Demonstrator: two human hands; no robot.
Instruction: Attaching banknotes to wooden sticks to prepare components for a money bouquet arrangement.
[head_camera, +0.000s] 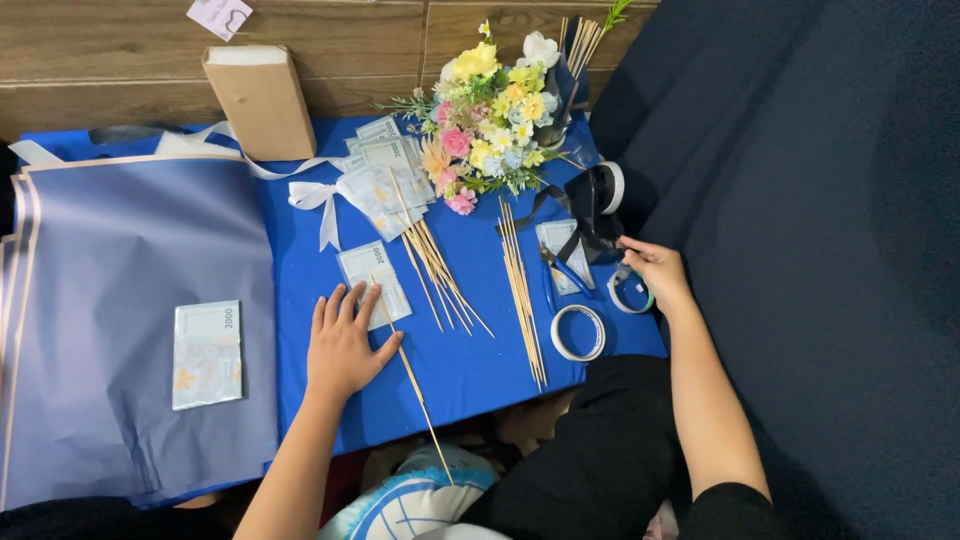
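Note:
My left hand (342, 345) lies flat, fingers apart, on the blue cloth (470, 370), its fingertips on a banknote (368, 272) fixed to a thin wooden stick (415, 385). Over at the table's right edge, my right hand (655, 268) is closed on a small roll of tape (630, 292). A larger white tape ring (579, 333) lies just left of that hand. Two loose bunches of wooden sticks (522, 290) lie between my hands.
A bouquet of artificial flowers (490, 120) stands at the back. More banknotes on sticks (385, 185) and a white ribbon bow (318, 200) lie near it. Lilac wrapping sheets (120, 250) with a banknote stack (207, 353) cover the left. A brown box (262, 100) and black ribbon spool (598, 190) also stand there.

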